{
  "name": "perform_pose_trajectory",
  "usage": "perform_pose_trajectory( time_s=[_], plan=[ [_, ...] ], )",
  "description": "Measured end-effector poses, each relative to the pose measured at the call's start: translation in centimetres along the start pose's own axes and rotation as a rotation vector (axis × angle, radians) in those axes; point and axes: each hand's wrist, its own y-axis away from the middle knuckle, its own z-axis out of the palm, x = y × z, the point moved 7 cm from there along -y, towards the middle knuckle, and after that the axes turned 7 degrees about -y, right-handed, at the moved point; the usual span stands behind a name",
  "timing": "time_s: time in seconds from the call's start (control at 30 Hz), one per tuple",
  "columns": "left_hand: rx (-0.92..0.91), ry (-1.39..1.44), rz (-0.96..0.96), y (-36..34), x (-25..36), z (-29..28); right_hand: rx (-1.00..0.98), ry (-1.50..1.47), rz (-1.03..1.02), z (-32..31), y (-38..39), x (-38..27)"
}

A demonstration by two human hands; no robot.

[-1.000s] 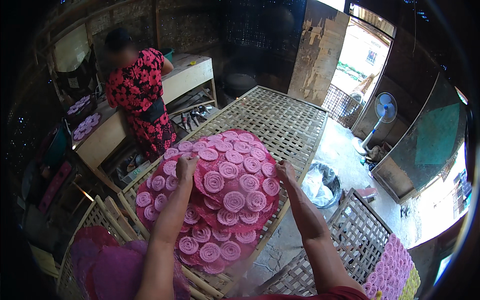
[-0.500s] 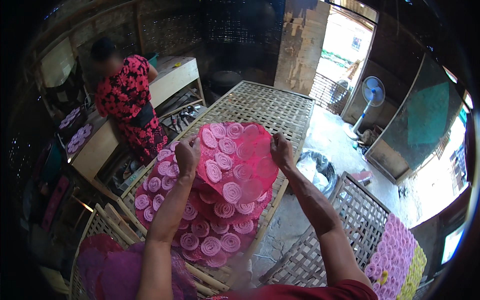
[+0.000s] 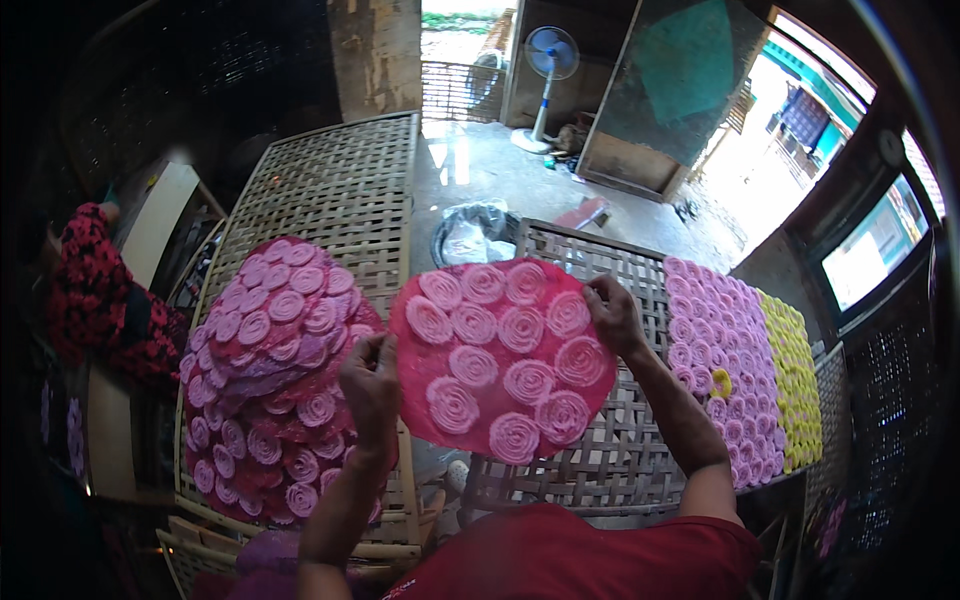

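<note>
Pink rosette sheet, pinched at both edges by left hand and right hand, is lifted off the stack, not yet laid on the part-filled right rack.

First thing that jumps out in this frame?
The round red sheet dotted with pink spirals, held up at centre between the left hand and right hand. Left of it, a heap of similar sheets lies on a woven bamboo rack. At right, pink and yellow spiral pieces cover another rack.
</note>
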Motion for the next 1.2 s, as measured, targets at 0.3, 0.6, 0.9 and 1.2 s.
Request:
perform_pose_trajectory(
  time_s=[0.3,0.6,0.9,1.2],
  plan=[
    [-0.354,-0.234,-0.059,14.5,-4.3,14.6,0.173,0.252,0.076,-12.5,7.6,16.6],
    [-0.286,-0.465,0.46,12.8,1.5,21.8,-0.078,0.429,-0.295,-6.1,5.9,13.5],
    [-0.402,-0.776,0.721,9.7,-0.9,36.9,-0.307,0.628,-0.229,-1.3,1.0,14.9],
    [-0.157,-0.56,0.279,5.8,-1.2,34.9,-0.1,-0.694,0.511,-11.4,-4.7,26.2]
  ],
)
